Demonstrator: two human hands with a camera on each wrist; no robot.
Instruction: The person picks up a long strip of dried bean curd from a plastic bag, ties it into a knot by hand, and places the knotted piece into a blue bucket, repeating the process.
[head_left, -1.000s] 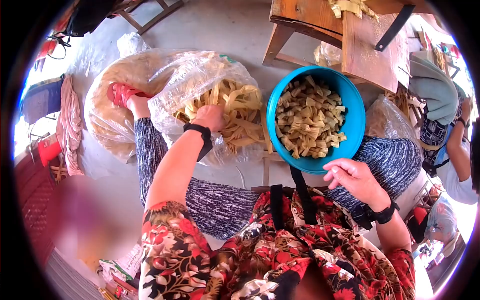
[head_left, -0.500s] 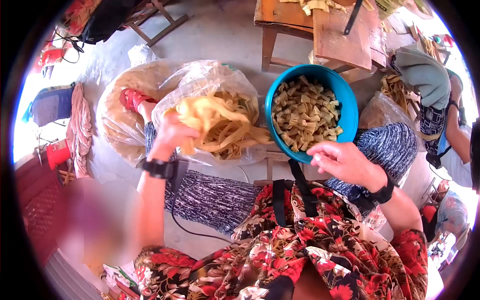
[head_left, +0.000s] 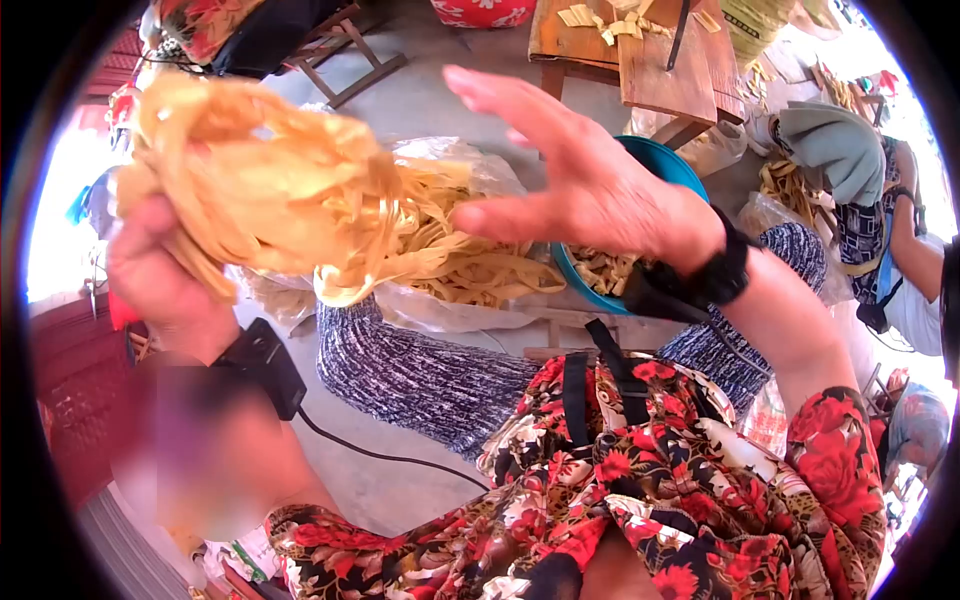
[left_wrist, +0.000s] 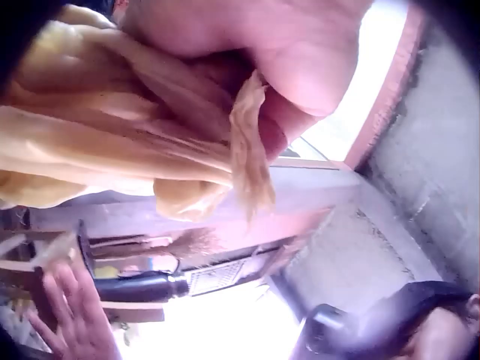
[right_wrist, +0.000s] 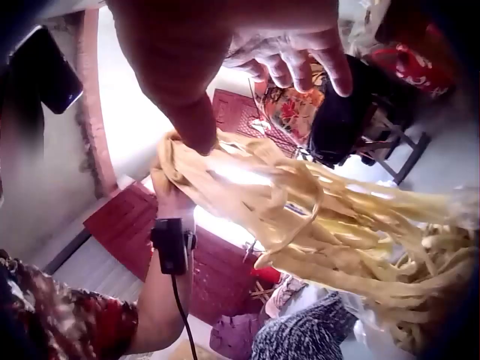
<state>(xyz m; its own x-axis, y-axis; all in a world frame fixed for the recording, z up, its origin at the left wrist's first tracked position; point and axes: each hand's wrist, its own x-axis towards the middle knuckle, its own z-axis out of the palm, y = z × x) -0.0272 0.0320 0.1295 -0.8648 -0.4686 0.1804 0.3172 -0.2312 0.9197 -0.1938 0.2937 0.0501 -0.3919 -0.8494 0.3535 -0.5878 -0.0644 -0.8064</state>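
A large bundle of long, soft yellow strips [head_left: 270, 190] is raised at the left, gripped by my left hand [head_left: 172, 275]. In the left wrist view the fingers curl round the strips [left_wrist: 112, 142], and one short end hangs loose. My right hand [head_left: 600, 185] reaches leftward with thumb and fingers spread, holding nothing. More strips [head_left: 480, 265] spill from the mouth of a clear plastic bag [head_left: 440, 318] below the bundle. A blue bucket [head_left: 668, 165] with short cut pieces [head_left: 600, 270] is partly hidden behind the right hand and wrist.
A wooden bench [head_left: 665, 75] with a dark upright blade and a few strips on it stands beyond the bucket. Another person's arm [head_left: 905, 240] shows at the far right. A cable [head_left: 390, 457] runs from my left wrist.
My left hand has pulled the bundle out of the bag and lifted it up and left. My right hand has left the bucket's near rim and moved up and left, fingers spreading.
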